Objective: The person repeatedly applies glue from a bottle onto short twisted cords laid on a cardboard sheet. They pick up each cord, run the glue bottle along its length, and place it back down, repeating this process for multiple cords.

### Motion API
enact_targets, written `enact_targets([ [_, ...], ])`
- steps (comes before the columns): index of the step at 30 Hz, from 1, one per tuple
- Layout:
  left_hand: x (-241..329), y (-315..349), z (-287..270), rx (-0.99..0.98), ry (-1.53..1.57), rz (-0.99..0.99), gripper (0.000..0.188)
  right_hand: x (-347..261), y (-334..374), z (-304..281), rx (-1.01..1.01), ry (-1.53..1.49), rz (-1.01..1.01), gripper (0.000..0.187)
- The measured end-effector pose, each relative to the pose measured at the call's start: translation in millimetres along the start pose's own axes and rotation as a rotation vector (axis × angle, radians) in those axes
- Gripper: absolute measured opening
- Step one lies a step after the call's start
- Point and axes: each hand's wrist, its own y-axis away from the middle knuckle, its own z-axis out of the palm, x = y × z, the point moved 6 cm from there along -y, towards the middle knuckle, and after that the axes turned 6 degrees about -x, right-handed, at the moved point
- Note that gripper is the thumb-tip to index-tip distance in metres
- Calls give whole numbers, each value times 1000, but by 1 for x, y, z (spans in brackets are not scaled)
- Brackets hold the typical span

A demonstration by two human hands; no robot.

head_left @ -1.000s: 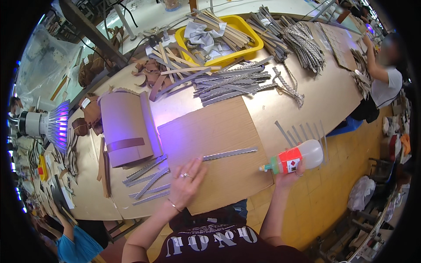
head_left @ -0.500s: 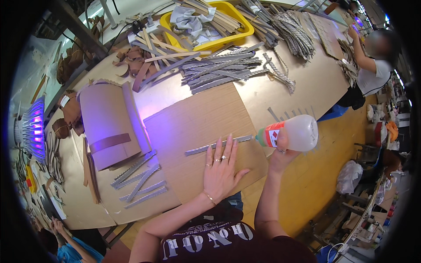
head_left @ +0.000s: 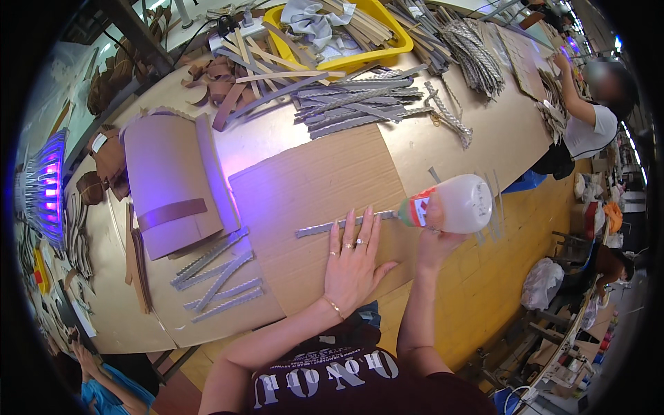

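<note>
My left hand (head_left: 354,266) lies flat with its fingers stretched out, the fingertips resting on a grey braided strip (head_left: 315,229). That strip runs crosswise on a sheet of brown cardboard (head_left: 304,180). In my right hand (head_left: 438,235) is a squeeze bottle (head_left: 465,204), whitish and translucent with a red label and a green top. It is tipped on its side, its nozzle at the strip's right end; whether the two touch I cannot tell. Left of the cardboard lie several similar grey strips (head_left: 225,280). A curved cardboard form (head_left: 169,173) with a brown band stands behind them.
At the back, a pile of grey strips (head_left: 353,104) lies before a yellow tray (head_left: 404,47) holding strips and cloth. A purple-lit lamp (head_left: 45,190) stands at the far left. One person (head_left: 588,124) works at the far right, another person (head_left: 114,384) at the lower left.
The bottle's nozzle has moved slightly left along the strip's right end. My left hand stays flat on the strip. The whole view has shifted a little.
</note>
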Motion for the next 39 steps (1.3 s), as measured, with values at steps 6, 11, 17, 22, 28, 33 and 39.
enact_targets([
  [6,-1,1,-2,14,50,20,85,-11,13,14,78,10,-184,31],
  [11,-21,7,-9,18,149,37,83,-7,1,-1,17,56,-63,30],
  [17,-22,9,-9,16,75,47,81,-16,9,5,78,31,-195,29],
  [22,-22,9,-9,30,58,40,80,-17,10,-8,225,-104,-130,33],
  [28,-22,9,-8,30,43,48,80,-14,4,4,59,51,-161,27],
  [33,-22,10,-8,30,64,37,81,-9,7,13,-1,25,-75,27],
  [39,-24,11,-14,39,180,65,78,-23,28,34,-34,42,-145,34],
])
